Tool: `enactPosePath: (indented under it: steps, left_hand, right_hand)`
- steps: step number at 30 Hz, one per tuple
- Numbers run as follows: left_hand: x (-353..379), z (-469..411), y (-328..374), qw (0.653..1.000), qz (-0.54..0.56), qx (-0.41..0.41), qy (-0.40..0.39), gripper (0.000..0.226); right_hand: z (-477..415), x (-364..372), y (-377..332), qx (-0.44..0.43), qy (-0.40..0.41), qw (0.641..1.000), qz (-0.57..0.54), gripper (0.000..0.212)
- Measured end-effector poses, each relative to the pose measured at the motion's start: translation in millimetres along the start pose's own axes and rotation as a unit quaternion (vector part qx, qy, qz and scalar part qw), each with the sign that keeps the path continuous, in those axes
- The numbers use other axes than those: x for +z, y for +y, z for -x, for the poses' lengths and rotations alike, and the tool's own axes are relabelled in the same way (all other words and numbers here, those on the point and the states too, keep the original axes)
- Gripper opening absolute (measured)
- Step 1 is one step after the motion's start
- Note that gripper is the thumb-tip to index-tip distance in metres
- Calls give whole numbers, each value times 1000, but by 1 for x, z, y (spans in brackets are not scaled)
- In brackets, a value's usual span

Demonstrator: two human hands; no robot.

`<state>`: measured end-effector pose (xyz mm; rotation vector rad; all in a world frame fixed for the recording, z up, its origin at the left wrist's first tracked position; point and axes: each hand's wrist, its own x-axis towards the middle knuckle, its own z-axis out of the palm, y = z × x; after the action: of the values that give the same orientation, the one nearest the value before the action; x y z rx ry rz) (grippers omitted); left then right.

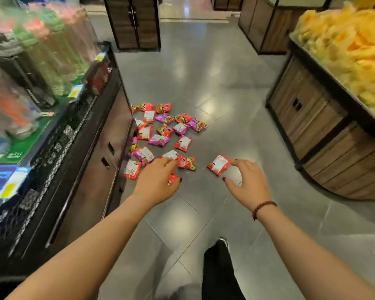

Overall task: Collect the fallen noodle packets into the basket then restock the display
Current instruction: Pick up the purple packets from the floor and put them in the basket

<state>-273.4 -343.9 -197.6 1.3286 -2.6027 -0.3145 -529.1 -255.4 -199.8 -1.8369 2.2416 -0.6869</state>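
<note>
Left hand (158,180) pinches 1 red packet (172,179); right hand (250,180), fingers spread, beside another (roughly 21 packets (160,131)).

On the floor (225,83) at twelve o'clock, packets (160,135) lie scattered, hard against the foot of a shelf stand (100,148) that runs along the nine-to-eleven side. A lone packet (218,165) lies apart, at four o'clock of the cluster. A wooden bin (325,135) stands at two o'clock, well apart from them, with bags (351,50) heaped on top. A cabinet (136,22) stands behind, toward twelve.

Glossy grey tiled floor (204,68) between wooden display stands (325,135).
</note>
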Motion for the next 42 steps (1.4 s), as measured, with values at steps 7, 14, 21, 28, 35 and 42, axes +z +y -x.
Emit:
enactPosePath:
  steps: [7,14,21,28,35,42]
  left_hand:
    - [19,-157,23,1000,11,-23,-3,53]
    - [34,-283,23,999,2,-35,-15,54]
    - [55,-421,-21,1000,27,-13,5,50]
    - [47,-547,-63,998,32,-58,-22,55]
    - [46,-651,-92,995,23,-93,-17,53]
    - [85,-757,-109,983,30,-180,3,60]
  right_hand:
    - [-136,-14,86,20,-22,999,-29,40]
    - [-256,-16,143,8,-46,999,-23,45]
    - [-400,10,175,-18,-60,998,5,47]
    - [-537,26,186,-33,-84,996,20,47]
    - [-657,46,212,-52,-125,991,18,48]
    - [-809,80,264,-119,-187,975,10,46]
